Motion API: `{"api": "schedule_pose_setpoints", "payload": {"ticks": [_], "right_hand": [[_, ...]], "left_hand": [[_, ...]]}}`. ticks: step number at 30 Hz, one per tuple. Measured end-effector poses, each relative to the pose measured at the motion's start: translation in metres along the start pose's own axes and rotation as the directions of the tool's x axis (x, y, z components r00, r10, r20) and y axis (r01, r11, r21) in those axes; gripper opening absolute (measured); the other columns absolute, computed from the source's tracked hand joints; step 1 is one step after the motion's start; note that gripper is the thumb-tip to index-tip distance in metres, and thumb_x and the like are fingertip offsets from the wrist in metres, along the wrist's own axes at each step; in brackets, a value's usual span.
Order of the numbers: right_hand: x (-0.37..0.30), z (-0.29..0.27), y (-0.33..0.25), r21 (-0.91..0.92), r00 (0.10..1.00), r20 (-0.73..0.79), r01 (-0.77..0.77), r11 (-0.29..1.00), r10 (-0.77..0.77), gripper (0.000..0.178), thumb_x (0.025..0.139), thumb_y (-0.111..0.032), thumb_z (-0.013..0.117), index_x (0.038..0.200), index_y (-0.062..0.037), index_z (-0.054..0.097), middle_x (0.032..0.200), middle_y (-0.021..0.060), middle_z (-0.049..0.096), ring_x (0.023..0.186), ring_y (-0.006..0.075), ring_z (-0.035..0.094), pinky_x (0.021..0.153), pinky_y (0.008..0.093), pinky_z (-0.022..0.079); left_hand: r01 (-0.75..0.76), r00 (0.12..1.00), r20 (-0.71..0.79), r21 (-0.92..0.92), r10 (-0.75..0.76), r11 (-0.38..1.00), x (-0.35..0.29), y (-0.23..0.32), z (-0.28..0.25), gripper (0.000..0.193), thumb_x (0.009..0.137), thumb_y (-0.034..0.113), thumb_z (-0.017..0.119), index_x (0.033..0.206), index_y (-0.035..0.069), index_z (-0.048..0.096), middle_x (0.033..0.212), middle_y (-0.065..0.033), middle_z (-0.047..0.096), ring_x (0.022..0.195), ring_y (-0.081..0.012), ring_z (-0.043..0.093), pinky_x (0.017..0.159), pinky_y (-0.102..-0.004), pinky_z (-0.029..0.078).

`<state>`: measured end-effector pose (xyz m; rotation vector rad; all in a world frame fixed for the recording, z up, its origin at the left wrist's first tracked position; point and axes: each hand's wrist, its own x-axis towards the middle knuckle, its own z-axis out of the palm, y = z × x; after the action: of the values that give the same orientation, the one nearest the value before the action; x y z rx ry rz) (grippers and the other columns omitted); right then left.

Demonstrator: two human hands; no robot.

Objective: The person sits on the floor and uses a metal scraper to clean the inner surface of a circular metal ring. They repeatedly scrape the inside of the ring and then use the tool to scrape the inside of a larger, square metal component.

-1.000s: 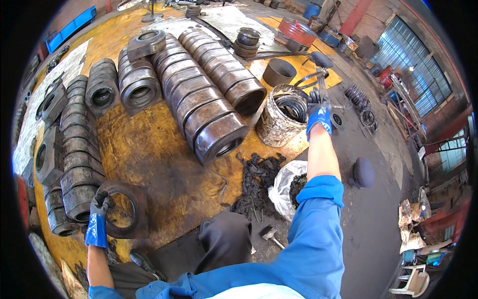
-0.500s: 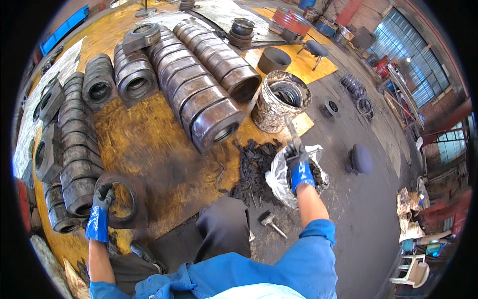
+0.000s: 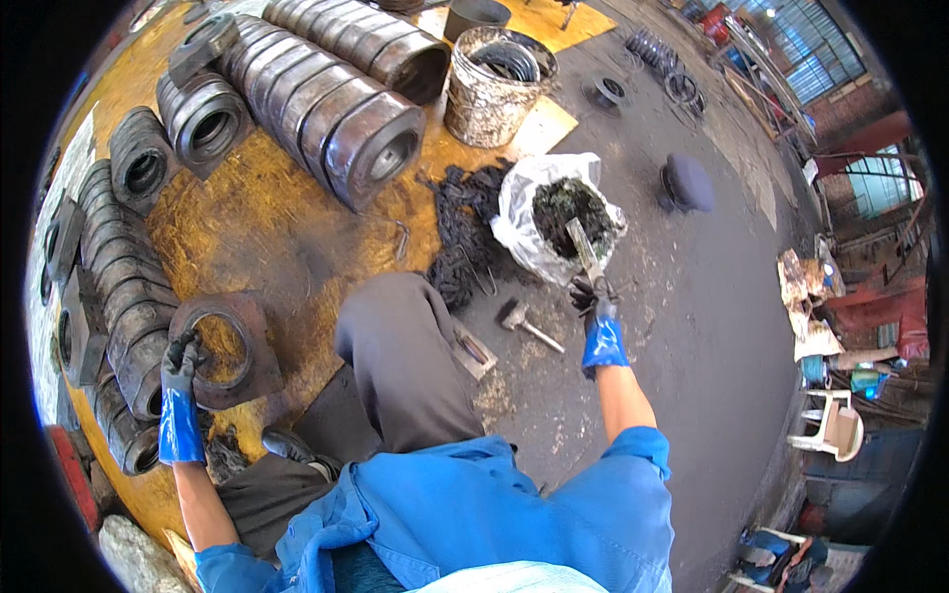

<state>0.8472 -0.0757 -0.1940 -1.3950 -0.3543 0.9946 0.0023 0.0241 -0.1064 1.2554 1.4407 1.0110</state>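
Right hand [image 3: 596,308] slides from above white bag [image 3: 516,212] to its near rim, flat tool [image 3: 583,245] in grip

Gloved fingers of the right hand are closed around the near end of the flat tool, its blade slanting over the bag's open mouth. Half a second earlier, that hand hung in front of the bag; before that, it reached out beside the stained bucket [image 3: 481,111]. Dark, greenish-black clumps [image 3: 565,210] lie in the bag, its pale plastic edges folded outward. Beyond it stands the bucket, smeared dark over a whitish wall, with coiled rings [image 3: 506,61] showing inside its mouth. Behind the bucket rises a dark cylinder [image 3: 476,14].

At left, the left hand [image 3: 180,371] remains at the ring block [image 3: 255,346], a dark metal piece with a round opening, on the yellow sheet [image 3: 316,257] beside a row of metal blocks [image 3: 129,282]. Its fingers curl nearly closed over the rim, though dark glove against dark metal hides how firm the hold is.

Between the hands juts the worker's bent knee [image 3: 400,341]. Black shreds [image 3: 458,237] heap beside the bag, on its left, and a brush [image 3: 529,324] lies on the floor between knee and right hand. A round-topped stool [image 3: 687,182] stands to the bag's right; larger rows of blocks [image 3: 321,104] fill the sheet's far side.
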Motion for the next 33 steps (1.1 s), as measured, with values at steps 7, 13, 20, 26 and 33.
{"api": "schedule_pose_setpoints", "payload": {"ticks": [7, 13, 20, 26, 33], "right_hand": [[-0.009, 0.015, 0.014, -0.978, 0.839, 0.184, 0.206, -0.015, -0.512, 0.023, 0.098, -0.025, 0.052, 0.112, -0.0125, 0.065, 0.094, 0.0195, 0.07, 0.086, 0.0373, 0.067, 0.073, 0.0469, 0.052], [-0.004, 0.022, 0.053, -0.962, 0.912, 0.19, 0.098, -0.256, -0.364, 0.041, 0.102, -0.038, 0.037, 0.121, -0.0104, 0.062, 0.109, 0.0241, 0.066, 0.098, 0.0462, 0.062, 0.081, 0.0553, 0.049], [-0.039, -0.024, 0.067, -0.938, 0.917, 0.252, 0.153, -0.31, -0.31, 0.04, 0.103, -0.034, 0.035, 0.113, -0.0088, 0.064, 0.089, 0.0217, 0.068, 0.077, 0.0417, 0.065, 0.067, 0.0531, 0.051], [-0.081, -0.021, 0.009, -0.954, 0.774, 0.281, 0.292, -0.073, -0.567, 0.028, 0.103, -0.027, 0.045, 0.11, -0.0076, 0.064, 0.092, 0.0188, 0.07, 0.08, 0.0322, 0.069, 0.068, 0.0443, 0.055], [0.055, -0.036, 0.045, 0.448, 0.993, 0.095, -0.101, 0.889, 0.065, 0.039, 0.1, -0.038, 0.047, 0.125, -0.0104, 0.058, 0.112, 0.0112, 0.069, 0.09, 0.0225, 0.065, 0.071, 0.0355, 0.051]], "left_hand": [[-0.021, 0.998, 0.059, 0.0, 0.021, 1.0, -0.003, -0.017, -0.026, 0.034, 0.099, 0.014, 0.058, 0.131, 0.002, 0.057, 0.125, -0.0104, 0.064, 0.111, -0.0172, 0.063, 0.083, -0.0287, 0.053], [-0.023, 0.999, 0.02, -0.067, 0.024, 0.997, -0.016, -0.015, -0.03, 0.032, 0.1, 0.012, 0.056, 0.13, 0.002, 0.057, 0.124, -0.0088, 0.064, 0.11, -0.0179, 0.062, 0.083, -0.0299, 0.054], [0.019, 1.0, -0.003, -0.066, -0.019, 0.998, -0.02, -0.023, -0.03, 0.03, 0.099, 0.009, 0.058, 0.127, 0.003, 0.059, 0.119, -0.0072, 0.066, 0.105, -0.0161, 0.063, 0.083, -0.031, 0.055], [0.048, 0.999, -0.009, -0.087, -0.049, 0.995, -0.024, -0.028, -0.025, 0.029, 0.098, 0.007, 0.057, 0.127, 0.002, 0.059, 0.118, -0.0085, 0.066, 0.105, -0.0178, 0.063, 0.085, -0.0323, 0.055], [0.082, 0.995, -0.054, -0.108, -0.088, 0.991, -0.045, 0.041, 0.022, 0.036, 0.097, 0.016, 0.061, 0.128, -0.002, 0.057, 0.116, -0.0096, 0.065, 0.103, -0.0178, 0.063, 0.085, -0.0301, 0.054]]}}
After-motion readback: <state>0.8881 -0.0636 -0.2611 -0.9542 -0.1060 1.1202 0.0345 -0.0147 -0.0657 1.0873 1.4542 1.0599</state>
